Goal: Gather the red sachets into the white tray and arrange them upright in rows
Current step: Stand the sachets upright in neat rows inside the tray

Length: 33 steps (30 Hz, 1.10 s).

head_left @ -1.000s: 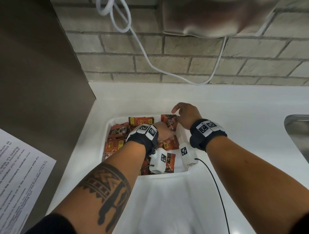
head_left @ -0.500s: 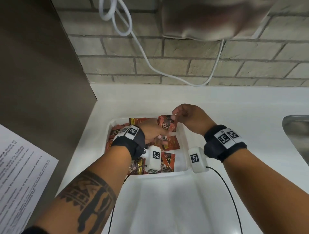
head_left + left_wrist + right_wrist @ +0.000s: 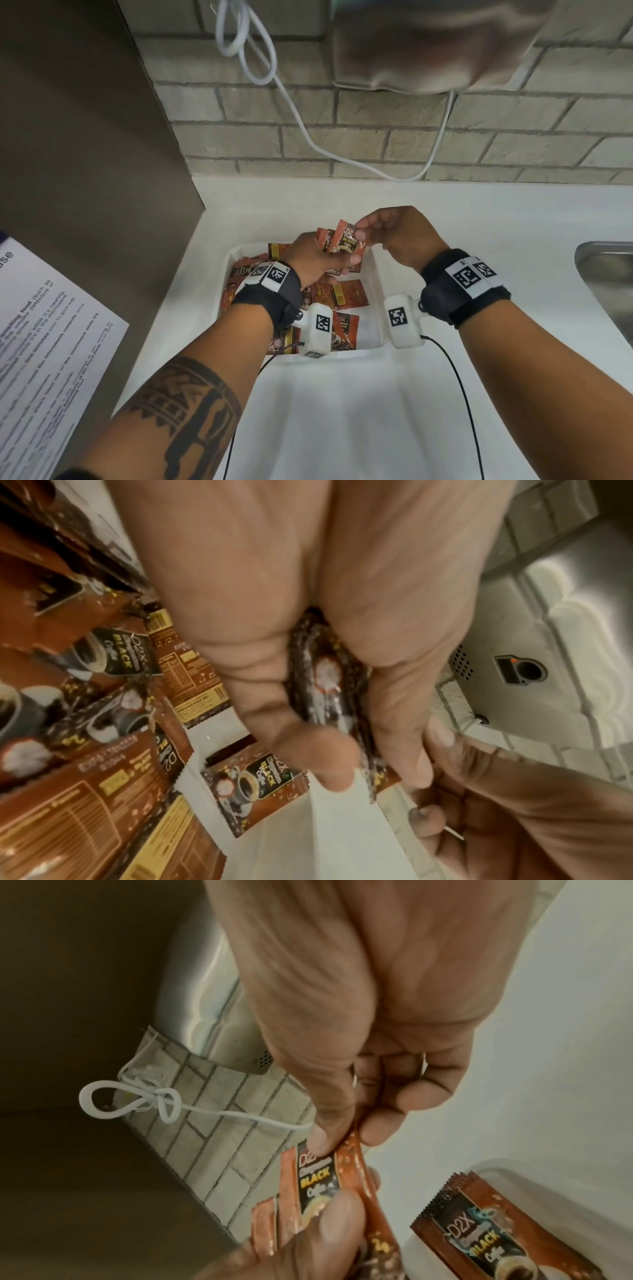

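Stacking sachets: my left hand (image 3: 317, 257) clamps a small bunch (image 3: 325, 685) above the white tray (image 3: 375, 274), my right hand (image 3: 399, 234) pinches one sachet (image 3: 347, 241) by its top edge; best align edges before standing them below my palms

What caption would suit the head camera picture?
Left hand holds a bunch of red sachets while right hand pinches one above the white tray.

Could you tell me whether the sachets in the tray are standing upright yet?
Not yet: the loose sachets lie flat and scattered in the white tray.
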Available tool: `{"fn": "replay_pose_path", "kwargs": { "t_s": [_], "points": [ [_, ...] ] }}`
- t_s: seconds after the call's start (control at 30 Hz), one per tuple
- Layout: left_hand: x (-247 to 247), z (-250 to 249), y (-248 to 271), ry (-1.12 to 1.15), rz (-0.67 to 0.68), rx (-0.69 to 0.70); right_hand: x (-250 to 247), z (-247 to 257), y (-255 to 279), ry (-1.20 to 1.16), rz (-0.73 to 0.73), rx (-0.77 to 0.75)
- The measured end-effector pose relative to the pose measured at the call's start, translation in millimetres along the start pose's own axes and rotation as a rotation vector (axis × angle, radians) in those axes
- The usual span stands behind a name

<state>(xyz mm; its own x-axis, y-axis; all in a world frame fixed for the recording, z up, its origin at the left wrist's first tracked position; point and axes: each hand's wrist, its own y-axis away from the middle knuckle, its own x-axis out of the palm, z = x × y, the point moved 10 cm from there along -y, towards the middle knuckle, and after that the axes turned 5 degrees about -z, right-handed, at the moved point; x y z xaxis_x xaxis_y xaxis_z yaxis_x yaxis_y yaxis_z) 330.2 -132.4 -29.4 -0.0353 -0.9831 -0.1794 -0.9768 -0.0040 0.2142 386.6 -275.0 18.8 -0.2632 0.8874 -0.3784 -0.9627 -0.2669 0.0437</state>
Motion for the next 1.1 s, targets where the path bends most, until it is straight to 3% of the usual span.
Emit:
{"fn": "replay_pose_path", "kwargs": {
  "t_s": [0.07,0.17,0.3,0.53,0.7,1.1],
  "points": [
    [-8,4,-2,-0.132,-0.060,-0.025,-5,2,-3,0.016,-0.053,-0.041],
    [-20,21,0,-0.332,-0.117,-0.204,-11,3,-6,0.201,-0.103,-0.058],
    [-14,35,3,-0.575,-0.005,-0.323,-3,-9,-9,0.383,-0.068,-0.016],
    [16,38,2,-0.624,0.162,-0.358,16,-26,-16,0.589,-0.008,0.035],
    [24,37,-3,-0.617,0.166,-0.395,24,-39,-23,0.578,0.002,0.089],
    [28,36,-12,-0.669,0.178,-0.397,24,-39,-31,0.587,-0.019,0.027]
  ]
}}
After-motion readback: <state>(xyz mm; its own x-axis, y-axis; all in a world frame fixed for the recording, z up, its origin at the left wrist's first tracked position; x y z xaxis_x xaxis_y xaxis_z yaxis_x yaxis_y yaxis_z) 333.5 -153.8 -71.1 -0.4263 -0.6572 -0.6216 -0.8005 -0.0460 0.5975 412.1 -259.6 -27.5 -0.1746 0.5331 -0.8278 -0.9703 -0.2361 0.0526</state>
